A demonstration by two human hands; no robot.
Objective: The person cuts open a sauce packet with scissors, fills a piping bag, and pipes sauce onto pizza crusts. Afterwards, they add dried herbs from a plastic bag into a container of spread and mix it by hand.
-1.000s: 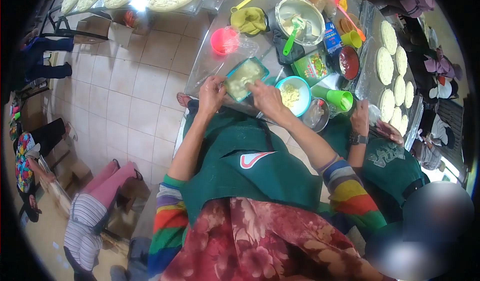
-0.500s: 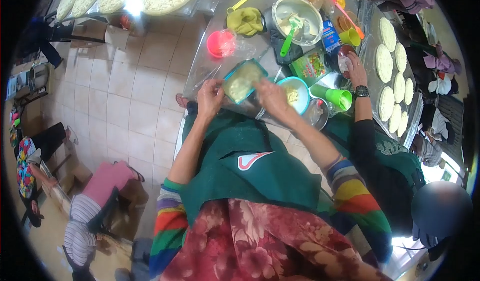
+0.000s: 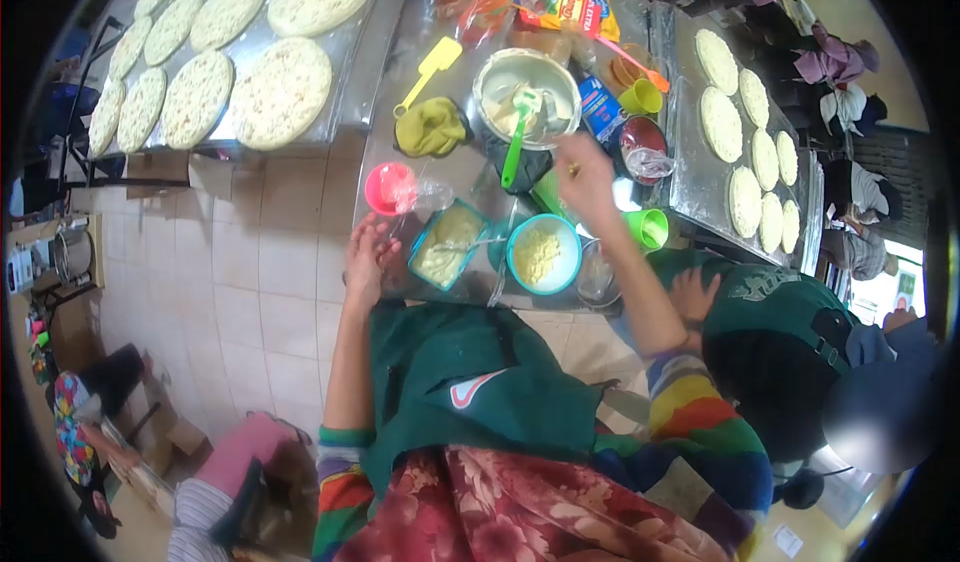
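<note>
My left hand (image 3: pixel 367 260) is open, its fingers loosely spread and holding nothing, at the table's near left edge. Close to it are a pink cup (image 3: pixel 388 188) with clear plastic and a teal rectangular tub (image 3: pixel 432 263) of pale creamy mix. A spoon (image 3: pixel 462 246) rests in that tub. My right hand (image 3: pixel 584 177) reaches over the table beside the large mixing bowl (image 3: pixel 488 77), above a green packet (image 3: pixel 546 194); its fingers are blurred, and what they hold, if anything, is unclear. A round teal-rimmed bowl (image 3: pixel 550 254) of pale yellow crumbs stands below it.
A green spatula (image 3: pixel 516 147) leans in the mixing bowl. Around it are a yellow spatula (image 3: pixel 432 70), an olive cloth (image 3: pixel 432 127), a blue box (image 3: pixel 602 110) and a green cup (image 3: pixel 648 229). Trays of flat dough rounds (image 3: pixel 283 92) stand left and right. A co-worker (image 3: pixel 770 312) is close at right.
My left hand has let go of the teal tub and drawn left. My right hand has left the tub for the mixing bowl's side. The co-worker's hand has pulled back from the dark bowl.
</note>
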